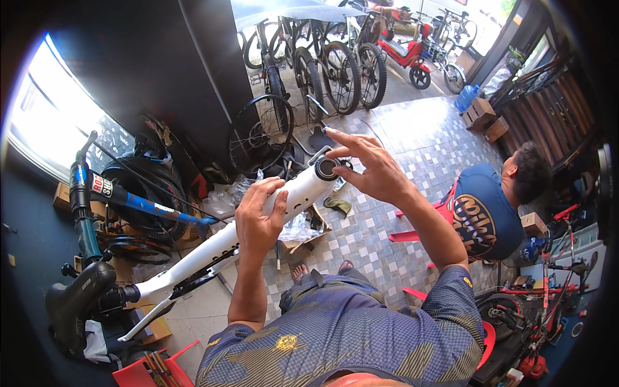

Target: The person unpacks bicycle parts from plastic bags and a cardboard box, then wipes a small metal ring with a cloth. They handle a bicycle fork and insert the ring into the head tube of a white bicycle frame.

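Observation:
A white bicycle frame slants up from the lower left, with its open head tube end toward the middle. My left hand is closed over the tube just behind that end. A black headset ring sits at the mouth of the head tube. Thumb and a finger of my right hand touch the ring from opposite sides, while the index finger stretches out beyond it. Whether the ring is fully seated I cannot tell. At its lower left, the frame meets a dark clamp beside a black saddle.
A blue bicycle frame stands at left. Below my hands lies an open cardboard box with plastic wrap. A bicycle wheel and parked bicycles are ahead. Another person sits at right, near a red bicycle.

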Available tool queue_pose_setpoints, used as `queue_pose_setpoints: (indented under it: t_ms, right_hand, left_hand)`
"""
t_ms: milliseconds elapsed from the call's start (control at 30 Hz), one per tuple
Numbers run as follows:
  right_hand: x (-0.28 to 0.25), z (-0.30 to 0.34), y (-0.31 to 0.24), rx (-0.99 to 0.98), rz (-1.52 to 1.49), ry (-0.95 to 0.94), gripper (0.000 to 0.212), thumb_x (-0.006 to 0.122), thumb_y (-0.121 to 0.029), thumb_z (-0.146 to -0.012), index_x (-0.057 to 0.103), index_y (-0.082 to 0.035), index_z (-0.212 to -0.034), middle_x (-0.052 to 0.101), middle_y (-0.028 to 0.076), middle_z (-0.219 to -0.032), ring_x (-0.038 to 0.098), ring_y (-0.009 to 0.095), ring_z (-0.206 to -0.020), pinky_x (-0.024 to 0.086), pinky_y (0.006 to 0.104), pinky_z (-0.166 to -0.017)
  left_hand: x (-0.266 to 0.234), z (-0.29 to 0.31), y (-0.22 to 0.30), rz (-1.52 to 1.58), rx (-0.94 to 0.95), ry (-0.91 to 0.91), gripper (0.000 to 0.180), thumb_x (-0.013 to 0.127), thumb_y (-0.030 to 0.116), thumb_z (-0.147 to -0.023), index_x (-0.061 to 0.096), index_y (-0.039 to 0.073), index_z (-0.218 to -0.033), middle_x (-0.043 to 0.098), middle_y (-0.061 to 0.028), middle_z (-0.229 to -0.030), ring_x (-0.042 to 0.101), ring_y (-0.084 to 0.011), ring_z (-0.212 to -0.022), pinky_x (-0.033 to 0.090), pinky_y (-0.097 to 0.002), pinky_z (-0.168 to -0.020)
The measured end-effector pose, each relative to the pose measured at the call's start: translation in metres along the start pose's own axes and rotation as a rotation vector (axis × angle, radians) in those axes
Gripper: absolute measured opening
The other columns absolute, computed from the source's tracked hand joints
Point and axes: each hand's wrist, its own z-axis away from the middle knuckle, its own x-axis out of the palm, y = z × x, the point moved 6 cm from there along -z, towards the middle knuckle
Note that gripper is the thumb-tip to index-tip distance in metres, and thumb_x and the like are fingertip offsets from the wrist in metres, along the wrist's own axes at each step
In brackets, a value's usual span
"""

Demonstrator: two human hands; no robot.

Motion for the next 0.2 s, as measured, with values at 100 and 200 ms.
queue_pose_setpoints:
  t_ms: [100, 200]
  right_hand:
    - [-0.0005, 0.0007, -0.0008, 0.01, -0.005, -0.002, 0.076, 0.075, -0.014, -0.087, 0.038, -0.02, -0.154, 0.074, 0.001, -0.115, 0.06, 0.023, -0.122, 0.038, 0.0433, -0.113]
    - [0.0018, 0.0016, 0.003, 0.029, 0.007, -0.024, 0.077, 0.075, -0.014, -0.088, 0.036, -0.02, -0.155, 0.074, 0.001, -0.116, 0.06, 0.023, -0.123, 0.037, 0.0437, -0.113]
  left_hand:
    - [0.0, -0.0006, 0.0003, -0.008, 0.005, -0.001, 0.017, 0.068, 0.011, -0.092, 0.072, 0.0, -0.104, 0.072, -0.0153, -0.107, 0.07, -0.027, -0.1, 0.054, -0.0358, -0.088]
    - [0.0005, -0.0004, -0.0001, -0.007, 0.006, -0.005, 0.017, 0.068, 0.011, -0.092, 0.072, 0.0, -0.105, 0.072, -0.0155, -0.107, 0.07, -0.0273, -0.1, 0.054, -0.0356, -0.088]
